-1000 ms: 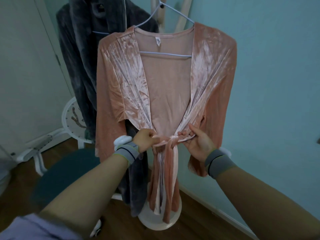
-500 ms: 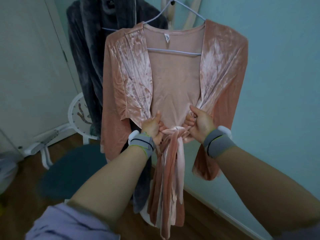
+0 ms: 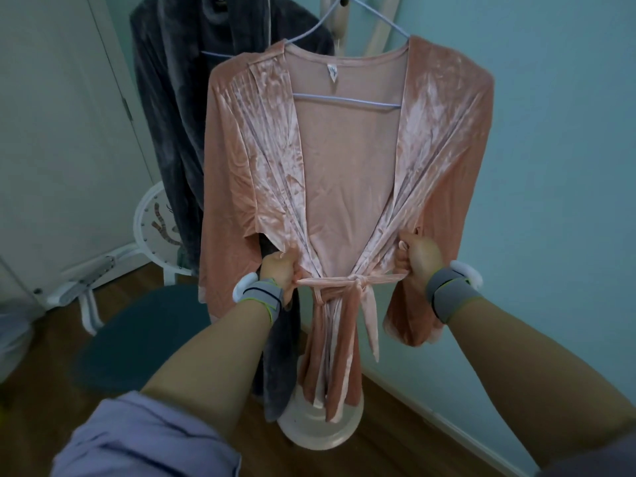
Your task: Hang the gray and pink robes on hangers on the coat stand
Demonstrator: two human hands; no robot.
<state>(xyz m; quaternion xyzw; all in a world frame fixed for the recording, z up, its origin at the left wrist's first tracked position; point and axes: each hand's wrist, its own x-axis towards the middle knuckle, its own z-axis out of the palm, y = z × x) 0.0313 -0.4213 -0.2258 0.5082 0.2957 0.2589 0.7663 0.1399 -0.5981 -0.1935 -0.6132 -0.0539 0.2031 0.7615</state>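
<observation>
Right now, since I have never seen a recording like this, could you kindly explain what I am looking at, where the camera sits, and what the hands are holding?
There is no machine here: these are a person's two bare arms, filmed by one wide-angle camera worn on the head, looking forward and down. The pink robe hangs on a pale hanger from the coat stand; the gray robe hangs behind it. A belt is knotted at the pink robe's waist. The left hand has a grip on the belt's left end, and the right hand on the robe's right side at the waist. Both wrists wear gray bands. A white stool stands behind on the wooden floor.
</observation>
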